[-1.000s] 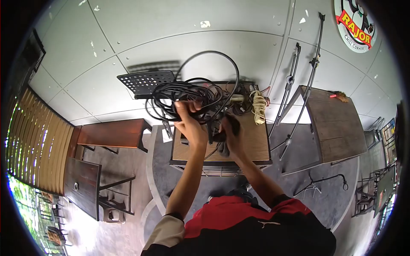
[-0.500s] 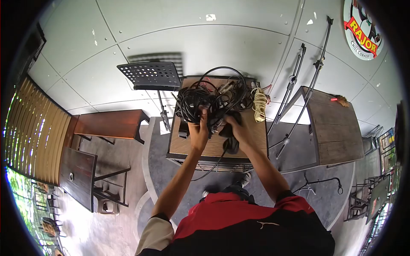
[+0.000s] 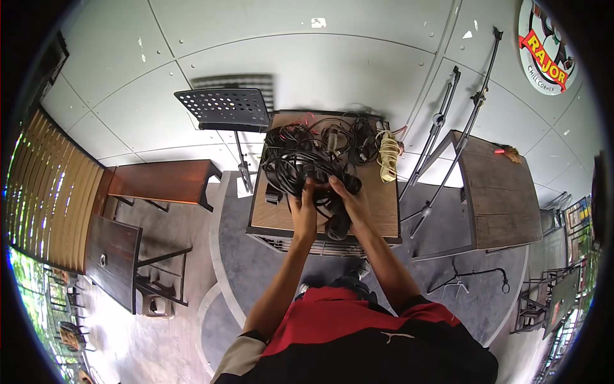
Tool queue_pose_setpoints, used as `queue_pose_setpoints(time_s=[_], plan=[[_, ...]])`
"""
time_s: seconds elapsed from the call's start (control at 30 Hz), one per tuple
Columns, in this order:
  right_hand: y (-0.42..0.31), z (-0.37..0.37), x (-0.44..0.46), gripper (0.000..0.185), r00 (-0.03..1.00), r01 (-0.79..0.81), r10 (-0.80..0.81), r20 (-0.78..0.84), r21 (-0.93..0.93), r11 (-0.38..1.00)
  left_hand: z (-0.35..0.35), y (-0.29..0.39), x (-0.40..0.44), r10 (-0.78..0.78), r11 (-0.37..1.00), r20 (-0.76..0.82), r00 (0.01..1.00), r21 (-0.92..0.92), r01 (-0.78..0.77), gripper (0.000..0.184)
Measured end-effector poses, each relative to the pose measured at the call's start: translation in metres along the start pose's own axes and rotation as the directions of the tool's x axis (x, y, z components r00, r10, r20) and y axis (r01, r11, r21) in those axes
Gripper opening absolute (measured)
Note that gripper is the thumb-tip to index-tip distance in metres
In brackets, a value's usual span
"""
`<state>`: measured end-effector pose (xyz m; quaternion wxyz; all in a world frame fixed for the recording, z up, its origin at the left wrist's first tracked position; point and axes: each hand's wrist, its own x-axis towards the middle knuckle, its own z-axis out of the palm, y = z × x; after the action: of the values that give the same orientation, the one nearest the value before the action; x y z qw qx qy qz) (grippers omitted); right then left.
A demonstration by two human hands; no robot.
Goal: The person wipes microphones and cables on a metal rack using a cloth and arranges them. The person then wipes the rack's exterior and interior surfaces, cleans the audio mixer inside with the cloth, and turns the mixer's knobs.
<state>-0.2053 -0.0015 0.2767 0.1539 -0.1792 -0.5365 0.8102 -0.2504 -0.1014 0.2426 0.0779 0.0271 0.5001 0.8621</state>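
Observation:
A thick bundle of black cables (image 3: 288, 168) hangs over the near part of a wood-topped cabinet (image 3: 268, 217). My left hand (image 3: 304, 210) grips the bundle from its near side, thumb on top. Close beside it, my right hand (image 3: 354, 203) is closed on the right end of the same bundle. Below and between my hands hangs a dark rounded piece (image 3: 338, 227), whose kind I cannot make out. Behind the bundle lie more tangled black cables (image 3: 361, 137). A cream power strip (image 3: 388, 157) with its cord wound up lies at the right edge.
A black music stand (image 3: 224, 109) stands at the back left, and microphone stands (image 3: 441, 121) lean at the right. A wooden table (image 3: 505, 192) is further right. A brown bench (image 3: 163, 179) and a dark table (image 3: 115, 262) are on the left.
The bundle and both hands have come nearer to me, and my hands are closer together. The large cable loop that rose above the cabinet has dropped. The dangling cord no longer shows.

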Motion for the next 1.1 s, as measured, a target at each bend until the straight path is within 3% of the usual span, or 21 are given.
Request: queue_pose_setpoints(time_s=[0.03, 0.13, 0.3, 0.4, 0.53, 0.63, 0.67, 0.73, 0.8, 0.97, 1.1], plan=[[-0.001, 0.0, -0.003, 0.033, 1.0, -0.01, 0.01, 0.019, 0.008, 1.0, 0.0, 0.006, -0.005, 0.039, 0.998, 0.098, 0.994, 0.053, -0.044, 0.04], [0.0, -0.003, -0.007, 0.034, 0.999, -0.043, 0.043, -0.021, -0.024, 0.999, -0.001, 0.012, -0.012, -0.11, 0.985, 0.128, 0.986, 0.15, 0.09, 0.039], [0.015, -0.024, -0.004, 0.033, 0.985, -0.149, 0.15, -0.081, 0.015, 0.989, 0.002, -0.004, -0.014, -0.029, 0.997, 0.157, 0.987, 0.078, 0.017, 0.025], [0.019, -0.03, -0.009, 0.03, 0.98, -0.168, 0.174, -0.099, 0.067, 0.983, 0.001, 0.002, -0.016, -0.163, 0.983, 0.202, 0.966, 0.114, 0.142, 0.027], [0.021, -0.042, -0.011, 0.03, 0.972, -0.191, 0.203, -0.115, 0.103, 0.976, 0.0, 0.003, -0.015, -0.173, 0.965, 0.245, 0.954, 0.237, 0.115, 0.032], [0.02, -0.04, -0.014, 0.032, 0.974, -0.15, 0.172, -0.148, 0.145, 0.978, -0.008, -0.002, -0.021, -0.099, 0.983, 0.304, 0.948, 0.175, 0.046, 0.035], [0.019, -0.038, -0.016, 0.032, 0.973, -0.151, 0.173, -0.154, 0.145, 0.978, -0.005, -0.003, -0.024, 0.001, 0.991, 0.263, 0.965, 0.132, -0.037, 0.029], [0.019, -0.035, -0.02, 0.034, 0.975, -0.122, 0.146, -0.169, 0.144, 0.982, -0.006, 0.0, -0.035, -0.026, 0.987, 0.181, 0.983, 0.162, -0.004, 0.03], [0.019, -0.03, -0.028, 0.036, 0.97, -0.156, 0.171, -0.17, 0.099, 0.983, -0.015, -0.002, -0.037, -0.098, 0.975, 0.218, 0.971, 0.216, 0.05, 0.031], [0.055, -0.026, -0.036, 0.035, 0.978, -0.146, 0.152, -0.146, 0.05, 0.988, -0.022, -0.014, -0.056, -0.074, 0.985, -0.098, 0.992, 0.146, 0.088, 0.029], [0.078, -0.017, -0.047, 0.034, 0.972, -0.165, 0.176, -0.156, 0.082, 0.983, -0.044, -0.011, -0.07, -0.353, 0.933, -0.172, 0.92, 0.005, 0.359, 0.032]])
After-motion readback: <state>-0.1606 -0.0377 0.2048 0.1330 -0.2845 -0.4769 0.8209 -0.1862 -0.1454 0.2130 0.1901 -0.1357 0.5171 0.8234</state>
